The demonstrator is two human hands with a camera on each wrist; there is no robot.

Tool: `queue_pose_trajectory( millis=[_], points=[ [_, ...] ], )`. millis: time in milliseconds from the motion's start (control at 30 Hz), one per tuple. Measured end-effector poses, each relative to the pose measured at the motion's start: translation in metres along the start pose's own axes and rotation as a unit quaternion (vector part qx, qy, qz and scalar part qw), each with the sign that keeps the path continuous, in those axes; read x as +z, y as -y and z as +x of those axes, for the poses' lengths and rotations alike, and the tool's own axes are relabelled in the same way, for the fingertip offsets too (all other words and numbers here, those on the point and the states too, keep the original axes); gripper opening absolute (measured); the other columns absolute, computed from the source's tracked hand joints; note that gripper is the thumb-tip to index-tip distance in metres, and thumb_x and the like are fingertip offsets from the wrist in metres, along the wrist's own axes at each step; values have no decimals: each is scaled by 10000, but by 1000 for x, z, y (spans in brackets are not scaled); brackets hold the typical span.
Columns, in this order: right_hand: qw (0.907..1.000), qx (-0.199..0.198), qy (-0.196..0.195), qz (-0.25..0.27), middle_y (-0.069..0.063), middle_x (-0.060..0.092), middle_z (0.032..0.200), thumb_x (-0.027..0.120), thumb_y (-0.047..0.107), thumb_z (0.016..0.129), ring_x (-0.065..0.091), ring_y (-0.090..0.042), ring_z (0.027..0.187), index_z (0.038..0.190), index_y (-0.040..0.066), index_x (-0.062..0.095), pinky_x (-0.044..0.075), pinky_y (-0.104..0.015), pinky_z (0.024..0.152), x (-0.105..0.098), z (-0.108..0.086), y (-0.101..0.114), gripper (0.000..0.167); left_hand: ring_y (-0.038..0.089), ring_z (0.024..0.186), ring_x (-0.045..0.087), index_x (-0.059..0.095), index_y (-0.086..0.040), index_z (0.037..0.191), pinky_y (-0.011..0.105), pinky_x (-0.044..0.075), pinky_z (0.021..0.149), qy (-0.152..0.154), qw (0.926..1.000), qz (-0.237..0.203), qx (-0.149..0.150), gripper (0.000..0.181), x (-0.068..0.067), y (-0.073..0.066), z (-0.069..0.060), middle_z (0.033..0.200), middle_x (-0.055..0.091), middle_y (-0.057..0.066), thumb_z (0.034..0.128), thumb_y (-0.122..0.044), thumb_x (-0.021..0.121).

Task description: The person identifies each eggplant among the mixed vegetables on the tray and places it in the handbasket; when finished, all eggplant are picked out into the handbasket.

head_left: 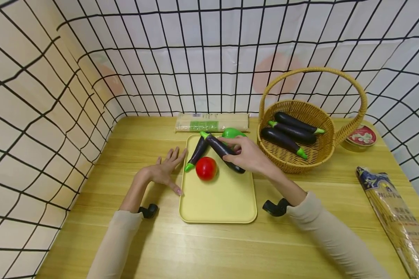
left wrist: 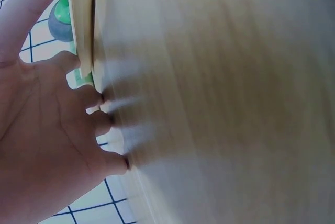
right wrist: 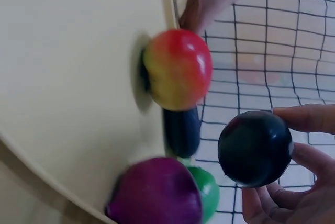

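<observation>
My right hand (head_left: pixel 246 153) pinches a dark eggplant (head_left: pixel 218 149) with a green stem end above the yellow tray (head_left: pixel 218 205); the right wrist view shows the eggplant's rounded end (right wrist: pixel 255 149) between thumb and fingers. Under its stem end, a second eggplant (head_left: pixel 199 151) lies on the tray's left side. Beside that sits a red apple (head_left: pixel 206 168), which shows yellow in the right wrist view. A green item (head_left: pixel 233 133) is at the tray's back right. A purple round item (right wrist: pixel 157 192) appears only in the right wrist view. My left hand (head_left: pixel 165 168), fingers spread, is at the tray's left edge.
Right of the tray, a wicker basket (head_left: pixel 290 167) with a tall handle holds three eggplants (head_left: pixel 283 142). Behind the tray lies a packet of noodles (head_left: pixel 213 122). A round tin (head_left: pixel 361 137) and a long pasta packet (head_left: pixel 394 217) are at the right. Black-grid netting surrounds the table.
</observation>
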State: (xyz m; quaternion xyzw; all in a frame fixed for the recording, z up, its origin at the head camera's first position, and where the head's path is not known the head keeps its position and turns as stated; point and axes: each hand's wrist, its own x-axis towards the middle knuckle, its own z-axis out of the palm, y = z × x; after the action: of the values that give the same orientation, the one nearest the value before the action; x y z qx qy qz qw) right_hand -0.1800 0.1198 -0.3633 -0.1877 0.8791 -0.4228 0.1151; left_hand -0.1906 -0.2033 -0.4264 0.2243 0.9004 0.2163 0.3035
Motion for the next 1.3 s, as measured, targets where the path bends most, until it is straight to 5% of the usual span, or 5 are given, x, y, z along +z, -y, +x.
queue_pose_trajectory(
  millis=[433, 700, 967, 1300],
  points=[
    [9960, 315, 204, -815, -201, 693, 1291, 740, 205, 953, 615, -310, 1111, 1488, 255, 584, 514, -311, 756, -100, -4, -2, 560, 450, 1555, -283, -155, -135, 1651, 764, -143, 1187, 26, 10000, -49, 20, 1491, 1, -1, 0, 1674, -297, 247, 700, -453, 948],
    [9920, 534, 490, -1034, -238, 631, 1361, 752, 195, 961, 596, -371, 1223, 1462, 212, 612, 510, -308, 802, -152, -4, -32, 521, 443, 1554, -292, -157, -134, 1651, 767, -136, 1188, 14, 10000, -37, 24, 1493, -1, 0, 0, 1672, -305, 242, 700, -453, 949],
    [9824, 782, 1181, -1216, -278, 605, 1401, 767, 196, 948, 582, -430, 1294, 1470, 159, 599, 490, -569, 1052, -175, -5, -70, 549, 443, 1557, -285, -156, -148, 1653, 764, -136, 1191, 15, 10000, -21, 69, 1490, 0, 0, 2, 1676, -301, 235, 702, -473, 944],
    [9698, 1123, 1684, -1361, -371, 521, 1464, 709, 56, 944, 520, -534, 1338, 1414, 74, 638, 494, -624, 1056, -174, 2, -100, 475, 454, 1555, -281, -156, -138, 1651, 768, -135, 1187, 15, 10000, -63, 48, 1488, 0, 0, 1, 1674, -298, 245, 704, -458, 945]
  ],
)
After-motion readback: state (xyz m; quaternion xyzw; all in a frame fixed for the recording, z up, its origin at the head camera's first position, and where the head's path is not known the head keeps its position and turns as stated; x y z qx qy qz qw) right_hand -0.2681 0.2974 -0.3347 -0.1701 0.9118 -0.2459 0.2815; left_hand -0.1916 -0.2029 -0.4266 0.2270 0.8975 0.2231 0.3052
